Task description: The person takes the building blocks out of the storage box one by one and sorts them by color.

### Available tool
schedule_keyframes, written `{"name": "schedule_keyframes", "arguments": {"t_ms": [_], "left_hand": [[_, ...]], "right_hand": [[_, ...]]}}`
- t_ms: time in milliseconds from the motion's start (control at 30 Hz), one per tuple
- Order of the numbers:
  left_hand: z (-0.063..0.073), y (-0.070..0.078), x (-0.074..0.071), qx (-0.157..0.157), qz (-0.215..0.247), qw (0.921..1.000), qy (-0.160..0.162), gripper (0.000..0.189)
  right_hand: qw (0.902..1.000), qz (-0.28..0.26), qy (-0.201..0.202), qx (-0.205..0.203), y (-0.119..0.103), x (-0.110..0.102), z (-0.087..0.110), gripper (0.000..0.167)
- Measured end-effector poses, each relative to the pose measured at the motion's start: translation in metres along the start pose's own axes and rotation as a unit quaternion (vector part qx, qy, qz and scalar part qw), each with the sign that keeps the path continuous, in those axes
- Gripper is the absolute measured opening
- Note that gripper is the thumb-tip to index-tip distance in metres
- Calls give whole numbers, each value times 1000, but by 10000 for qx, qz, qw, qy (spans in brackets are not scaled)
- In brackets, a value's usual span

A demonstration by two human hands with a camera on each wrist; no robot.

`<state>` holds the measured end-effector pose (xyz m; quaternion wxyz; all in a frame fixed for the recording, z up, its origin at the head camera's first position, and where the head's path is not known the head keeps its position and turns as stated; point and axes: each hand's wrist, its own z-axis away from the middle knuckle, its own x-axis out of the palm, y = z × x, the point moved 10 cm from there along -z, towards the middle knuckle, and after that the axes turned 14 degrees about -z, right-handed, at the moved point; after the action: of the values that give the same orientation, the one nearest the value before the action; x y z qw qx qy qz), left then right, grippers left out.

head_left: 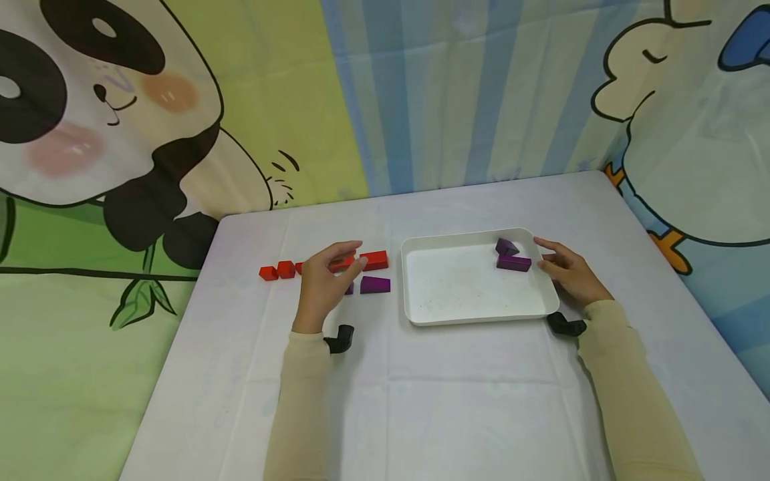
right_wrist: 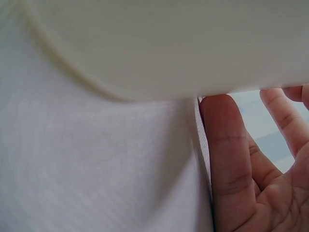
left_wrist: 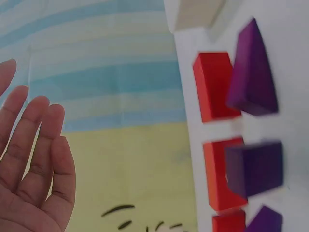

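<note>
My left hand [head_left: 325,287] is over the blocks left of the tray, its fingers extended and holding nothing. Beneath and beside it lies a row of red blocks [head_left: 286,269], with purple blocks [head_left: 375,285] on the near side; the hand covers part of both rows in the head view. In the left wrist view, my left hand [left_wrist: 36,164] appears apart from a red block [left_wrist: 212,84] and a purple block [left_wrist: 253,72]. At the right end of the white tray [head_left: 451,280], my right hand [head_left: 571,270] touches the rim with fairly straight fingertips.
Two purple blocks, one wedge-shaped [head_left: 506,247] and one long [head_left: 514,263], lie inside the tray near its right end. A white cloth [head_left: 457,401] covers the table. Behind it hangs a printed cartoon backdrop [head_left: 433,100].
</note>
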<state>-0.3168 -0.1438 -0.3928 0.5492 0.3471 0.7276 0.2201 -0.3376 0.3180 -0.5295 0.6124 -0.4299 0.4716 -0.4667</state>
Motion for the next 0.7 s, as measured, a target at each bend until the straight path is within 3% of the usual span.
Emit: {"name": "schedule_keyframes", "arguments": {"t_ms": [167, 400, 700], "left_hand": [[-9, 23, 15, 158, 206, 9995, -151, 37], [-22, 55, 38, 631, 344, 9967, -368, 35], [-35, 91, 79, 1173, 362, 9867, -1062, 34]], "right_hand": [[10000, -22, 9, -20, -1, 0, 2, 67], [9999, -73, 5, -70, -1, 0, 2, 67], [9999, -71, -14, -145, -6, 1, 5, 65]]}}
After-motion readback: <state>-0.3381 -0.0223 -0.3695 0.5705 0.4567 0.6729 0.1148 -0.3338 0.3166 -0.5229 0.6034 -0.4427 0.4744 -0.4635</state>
